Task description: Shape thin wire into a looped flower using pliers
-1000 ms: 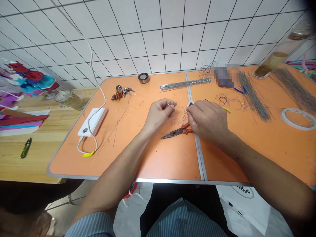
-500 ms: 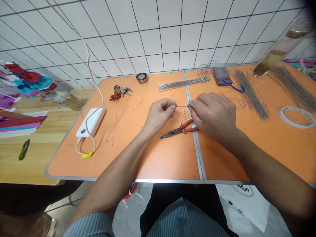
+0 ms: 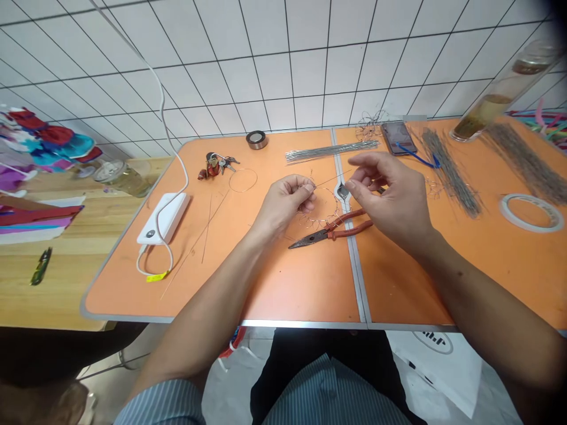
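My left hand point(image 3: 286, 203) is closed in a pinch on a thin wire point(image 3: 332, 179), whose free end points up and right. Just beyond that end, my right hand point(image 3: 390, 192) is open, thumb and index finger apart with nothing seen between them. Below and between the hands, a thin bent-wire loop point(image 3: 325, 223) lies on the orange table, partly hidden by my left hand. Red-handled long-nose pliers point(image 3: 330, 232) rest under it, jaws pointing left, their handles reaching toward my right wrist.
Behind my hands lies a bundle of straight wires point(image 3: 332, 151); darker wire bundles point(image 3: 452, 171) are at right, near a phone point(image 3: 397, 138) and a white tape ring point(image 3: 507, 209). Keys point(image 3: 217, 165), a tape roll point(image 3: 256, 140) and a white power bank point(image 3: 163, 218) sit left.
My right hand has let go of the wire and opened, moving slightly right. The wire's free end now tilts upward, and more of the pliers' handles shows. My left hand keeps its pinch.
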Demonstrator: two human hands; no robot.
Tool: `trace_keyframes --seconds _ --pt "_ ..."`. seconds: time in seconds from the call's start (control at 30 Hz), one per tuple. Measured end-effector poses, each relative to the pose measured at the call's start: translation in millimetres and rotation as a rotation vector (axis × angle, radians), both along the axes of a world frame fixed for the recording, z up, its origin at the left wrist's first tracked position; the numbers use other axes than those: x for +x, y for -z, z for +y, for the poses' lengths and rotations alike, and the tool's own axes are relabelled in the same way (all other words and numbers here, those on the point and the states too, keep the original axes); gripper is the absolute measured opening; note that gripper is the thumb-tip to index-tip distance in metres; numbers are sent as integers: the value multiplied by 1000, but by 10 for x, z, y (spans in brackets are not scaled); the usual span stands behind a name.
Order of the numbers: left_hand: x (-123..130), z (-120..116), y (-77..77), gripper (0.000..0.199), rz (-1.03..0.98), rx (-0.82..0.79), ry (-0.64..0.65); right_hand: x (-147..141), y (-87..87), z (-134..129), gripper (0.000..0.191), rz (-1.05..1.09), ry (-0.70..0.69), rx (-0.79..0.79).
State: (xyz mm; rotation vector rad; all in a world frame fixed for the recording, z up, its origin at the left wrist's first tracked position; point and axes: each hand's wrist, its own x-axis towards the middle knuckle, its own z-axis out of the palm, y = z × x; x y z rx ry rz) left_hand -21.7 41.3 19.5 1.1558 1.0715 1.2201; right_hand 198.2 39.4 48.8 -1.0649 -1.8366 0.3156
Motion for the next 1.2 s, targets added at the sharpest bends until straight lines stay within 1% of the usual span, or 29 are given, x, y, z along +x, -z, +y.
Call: trace_keyframes --seconds 0.1,0.23,0.47,0.67,0.83,1.03,1.2 --pt "21 -14 -25 14 -19 -27 1 -12 21 21 20 -46 -30 -15" --pt "52 -30 -37 12 -11 -36 25 -45 17 -10 14 -108 -72 -27" --pt "106 -64 -47 12 52 -4 50 -80 -9 -58 13 -109 -86 -84" --pt "177 -149 -67 6 87 7 101 -98 -5 -33 8 -51 -115 -133" --pt "205 -195 -95 9 89 3 163 -148 -33 -7 7 5 -131 -157" --pt "202 -209 -116 12 88 11 215 -196 -68 29 6 37 -124 -253" --pt "188 -215 -148 21 78 -27 232 -200 -53 56 8 79 -135 -288"
